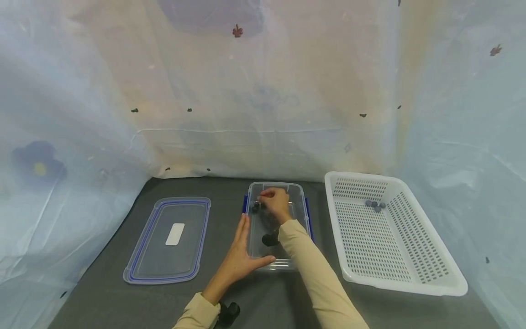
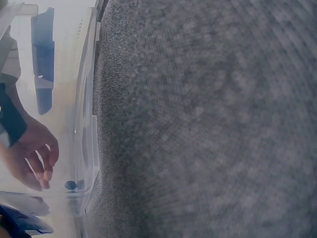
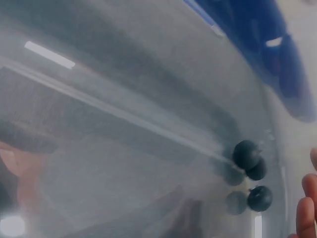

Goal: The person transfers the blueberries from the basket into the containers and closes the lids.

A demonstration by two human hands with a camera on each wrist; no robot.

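A clear plastic container (image 1: 302,186) with blue side clips stands mid-table. My left hand (image 1: 236,262) touches its left side with straight fingers, the thumb lying along the front rim. My right hand (image 1: 277,203) is over the far part of the container, fingers bent downward. Through the clear wall in the left wrist view, that right hand (image 2: 37,153) shows loosely bent, separated fingers, and I see nothing between them. Dark blueberries (image 3: 260,198) lie in the container's far left corner, beside the right fingertips (image 3: 305,218). Part of the right hand is cut off in the right wrist view.
Left of the container, a clear lid (image 1: 154,260) with a blue seal and a white label lies flat on the dark grey table (image 1: 107,297). A white perforated basket (image 1: 411,285) on the right holds several blueberries (image 1: 375,204). Patterned sheeting (image 1: 287,151) hangs behind and around.
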